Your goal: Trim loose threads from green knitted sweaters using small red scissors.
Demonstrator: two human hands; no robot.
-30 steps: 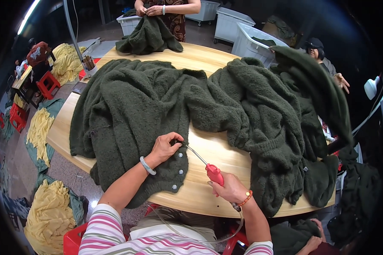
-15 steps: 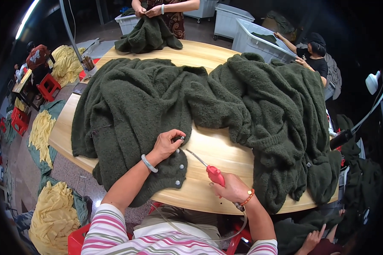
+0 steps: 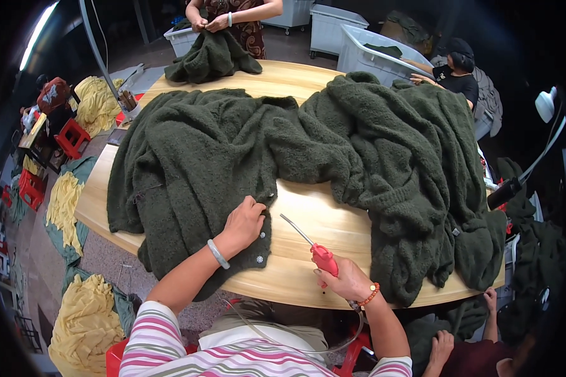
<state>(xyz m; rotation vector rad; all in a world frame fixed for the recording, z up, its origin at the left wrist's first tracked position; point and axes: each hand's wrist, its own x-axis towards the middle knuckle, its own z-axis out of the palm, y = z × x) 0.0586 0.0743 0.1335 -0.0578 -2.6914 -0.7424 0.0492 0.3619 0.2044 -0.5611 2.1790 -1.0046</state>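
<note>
A dark green knitted cardigan (image 3: 188,163) is spread over the left half of the wooden table. Round silvery buttons (image 3: 260,259) run along its front edge. My left hand (image 3: 244,225) has its fingers closed on that edge; the fingertips are partly hidden, so I cannot tell whether a button is between them. In my right hand (image 3: 346,280) is a red air blow gun (image 3: 324,259) with a long, thin metal nozzle. Its tip points up and left, short of the cardigan edge and apart from it. A clear hose (image 3: 264,338) curves from the gun's handle across my lap.
More dark green knitwear (image 3: 415,176) is heaped on the right half of the table (image 3: 321,210). Across the table a person handles another green knit (image 3: 214,56). White bins (image 3: 377,60) stand behind. Yellow cloth (image 3: 85,320) lies at the left, and another person's hands (image 3: 443,345) show at lower right.
My left hand has moved slightly down along the buttoned edge, its fingers now curled closer to the cloth. The blow gun has shifted a little right, away from the edge.
</note>
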